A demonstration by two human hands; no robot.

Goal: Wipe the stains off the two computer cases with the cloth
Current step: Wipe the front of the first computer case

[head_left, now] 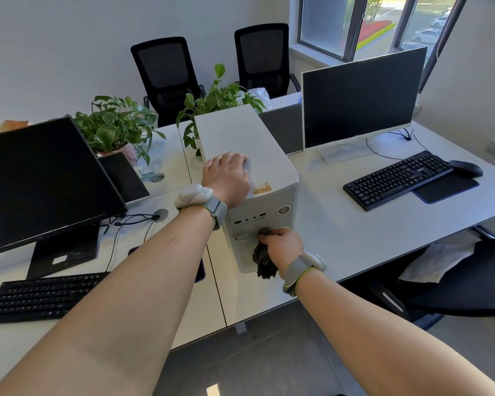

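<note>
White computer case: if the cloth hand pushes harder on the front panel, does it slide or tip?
Sliding looks likelier than tipping: the white computer case runs deep front to back, and the desk looks smooth. The left hand pressing on its top probably resists both. The right hand pushes the cloth low on the front, so there is probably little tipping leverage.

— Where's the computer case (246, 144)?

— A white tower, upright on the desk (340, 232), front panel facing the near edge, an orange label near the front of its top.

— And the cloth (265, 260)?

— Dark and bunched, pressed against the case's front panel below the ports, its loose end hanging toward the desk.

— A second case?

— Can't tell.
</note>
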